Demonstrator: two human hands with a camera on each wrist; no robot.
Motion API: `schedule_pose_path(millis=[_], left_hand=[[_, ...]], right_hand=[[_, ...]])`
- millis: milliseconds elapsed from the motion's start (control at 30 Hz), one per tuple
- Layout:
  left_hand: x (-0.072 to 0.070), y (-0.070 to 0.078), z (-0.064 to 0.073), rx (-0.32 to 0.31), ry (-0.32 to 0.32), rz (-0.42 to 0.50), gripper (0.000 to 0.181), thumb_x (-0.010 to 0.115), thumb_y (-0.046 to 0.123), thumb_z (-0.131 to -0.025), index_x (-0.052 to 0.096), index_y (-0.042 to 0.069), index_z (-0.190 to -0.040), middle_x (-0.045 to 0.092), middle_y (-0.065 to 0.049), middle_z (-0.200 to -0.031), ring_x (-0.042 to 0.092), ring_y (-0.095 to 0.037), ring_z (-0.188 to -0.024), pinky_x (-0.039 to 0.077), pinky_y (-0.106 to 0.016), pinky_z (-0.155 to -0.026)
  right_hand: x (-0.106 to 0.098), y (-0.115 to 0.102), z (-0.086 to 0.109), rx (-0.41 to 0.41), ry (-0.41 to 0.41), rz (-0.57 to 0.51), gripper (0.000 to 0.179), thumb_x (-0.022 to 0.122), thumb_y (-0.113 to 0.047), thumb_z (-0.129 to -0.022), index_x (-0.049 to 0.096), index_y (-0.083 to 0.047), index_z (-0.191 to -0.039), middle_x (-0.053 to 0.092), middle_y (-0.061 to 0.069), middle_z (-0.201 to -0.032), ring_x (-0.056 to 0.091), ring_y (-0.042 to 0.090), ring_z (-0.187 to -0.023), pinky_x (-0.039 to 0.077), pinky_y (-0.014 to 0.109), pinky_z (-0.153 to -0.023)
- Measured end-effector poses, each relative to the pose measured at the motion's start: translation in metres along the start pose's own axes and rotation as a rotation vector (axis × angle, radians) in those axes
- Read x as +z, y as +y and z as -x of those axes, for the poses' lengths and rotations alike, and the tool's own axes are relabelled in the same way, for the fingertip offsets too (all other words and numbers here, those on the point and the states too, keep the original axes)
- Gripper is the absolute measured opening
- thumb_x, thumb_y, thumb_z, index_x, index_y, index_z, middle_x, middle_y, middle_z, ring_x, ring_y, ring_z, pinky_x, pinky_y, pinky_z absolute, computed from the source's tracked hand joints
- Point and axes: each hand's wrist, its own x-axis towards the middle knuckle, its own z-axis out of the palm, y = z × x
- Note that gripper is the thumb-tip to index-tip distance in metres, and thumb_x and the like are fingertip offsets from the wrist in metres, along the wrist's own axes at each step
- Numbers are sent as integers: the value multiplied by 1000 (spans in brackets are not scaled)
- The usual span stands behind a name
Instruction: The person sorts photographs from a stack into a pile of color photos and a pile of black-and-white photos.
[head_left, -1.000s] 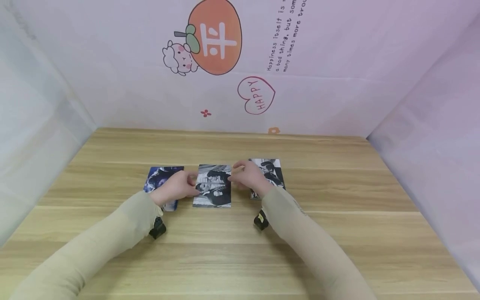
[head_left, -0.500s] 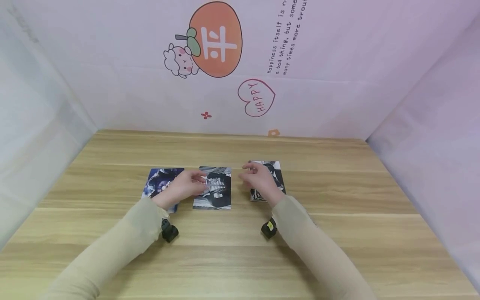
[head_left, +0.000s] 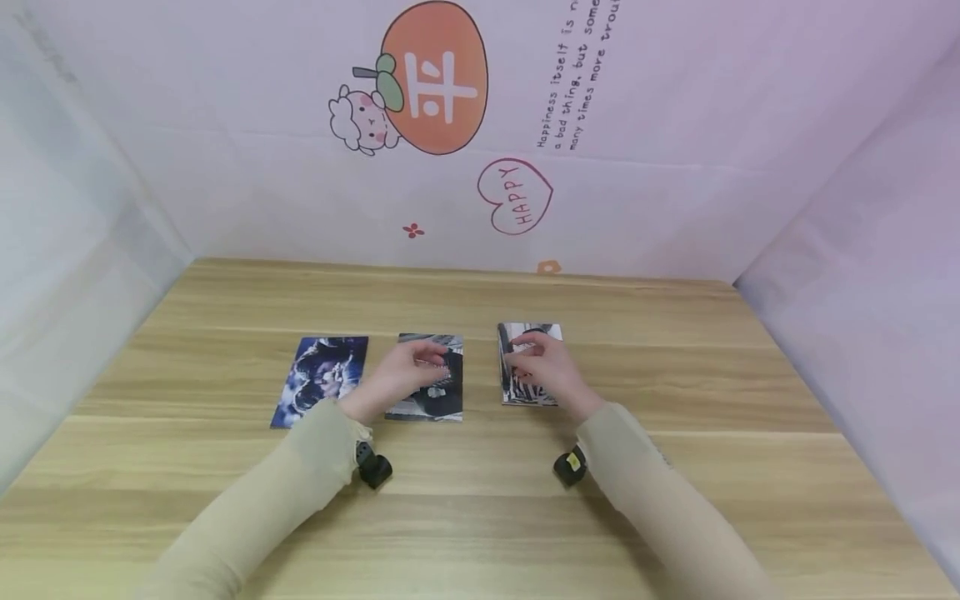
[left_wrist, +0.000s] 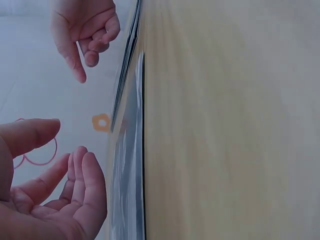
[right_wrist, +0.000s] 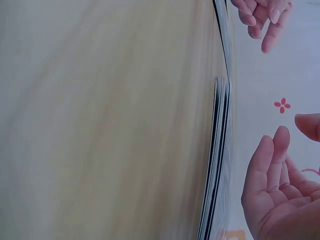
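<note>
My left hand (head_left: 408, 371) hovers over the black-and-white photo print (head_left: 442, 404) in the middle, its fingers relaxed and holding nothing. In the left wrist view, a gap separates that hand (left_wrist: 65, 205) from the print's edge (left_wrist: 131, 175). My right hand (head_left: 551, 367) floats over a stack of black-and-white photo prints (head_left: 516, 393), thumb and fingers apart. The right wrist view shows the stack (right_wrist: 214, 160) edge-on in several layers, with the right hand (right_wrist: 280, 200) above it. Farther left lies a blue-toned photo print (head_left: 322, 379), uncovered.
All the prints lie in a row on a wood-grain table (head_left: 465, 533). A white cloth wall (head_left: 262, 183) with cartoon drawings and lettering rises behind the table, and more cloth hangs at both sides. A small black camera (head_left: 375, 471) sits on each wrist.
Both hands have shifted right. The left one has left the middle print's left edge and uncovered the blue print; the right one has gone from the middle print's right edge to over the stack.
</note>
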Motion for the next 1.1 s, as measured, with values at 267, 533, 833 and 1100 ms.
schedule_pose_path(millis=[267,533,833,1100], left_hand=[[22,10,-9,1,-11,31,40,63,10,-89,56,-1,-127,63,-16,-113,61,-27,-104,52,-31,-84],[42,21,-19,21,-6,47,39,65,9,-87,58,0,-124,64,-14,-113,61,-25,-103,52,-32,-88],[57,26,-26,9,-20,119,37,65,7,-85,58,-3,-120,64,-16,-110,62,-24,-97,54,-30,-81],[62,29,-33,-60,11,126,39,66,10,-86,57,0,-123,64,-15,-114,62,-25,-100,54,-30,-80]], right_hand=[[-20,6,3,-1,-28,-38,45,59,-12,-91,45,6,-130,58,14,-102,61,19,-86,56,32,-82],[-42,17,4,41,-22,-51,48,57,-10,-92,40,7,-134,55,20,-114,60,19,-88,55,31,-85],[-62,29,7,42,-8,4,49,56,-13,-93,40,7,-135,51,29,-128,59,36,-109,51,38,-94],[-74,35,4,53,-15,36,54,56,-18,-94,37,6,-138,52,30,-126,59,37,-109,50,41,-95]])
